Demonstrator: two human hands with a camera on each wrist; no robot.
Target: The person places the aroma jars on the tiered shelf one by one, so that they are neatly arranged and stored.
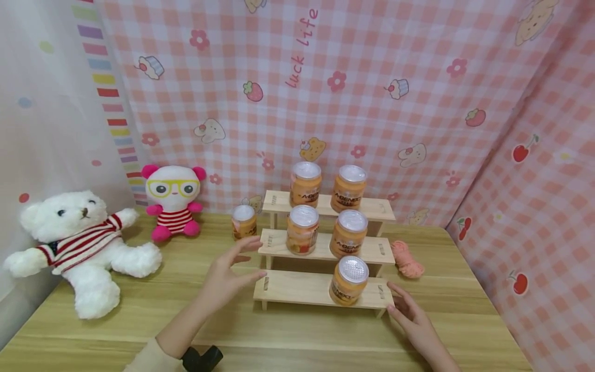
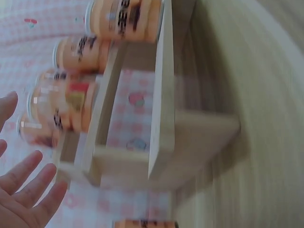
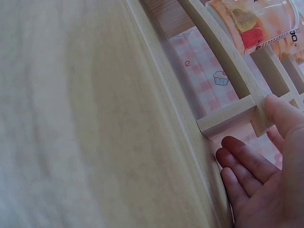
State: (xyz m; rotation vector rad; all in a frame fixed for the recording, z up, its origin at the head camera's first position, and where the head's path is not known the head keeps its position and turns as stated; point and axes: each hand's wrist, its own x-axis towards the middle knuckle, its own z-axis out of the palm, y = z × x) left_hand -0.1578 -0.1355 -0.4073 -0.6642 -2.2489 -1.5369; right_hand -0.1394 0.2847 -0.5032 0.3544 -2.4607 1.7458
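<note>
A three-tier wooden shelf stands on the table. Two orange cans with clear lids are on its top tier, including one at the right. Two more stand on the middle tier, one at the left. A single can sits on the bottom tier, right of its middle. My left hand is at the shelf's left end, fingers spread, holding nothing. At the right end of the bottom tier is my right hand; its thumb appears to touch the tier's end, and the other fingers are extended.
Another orange can stands on the table, left of the shelf. A pink yarn bundle lies to its right. At the left sit a white teddy bear and a panda plush. A black object lies by the left forearm.
</note>
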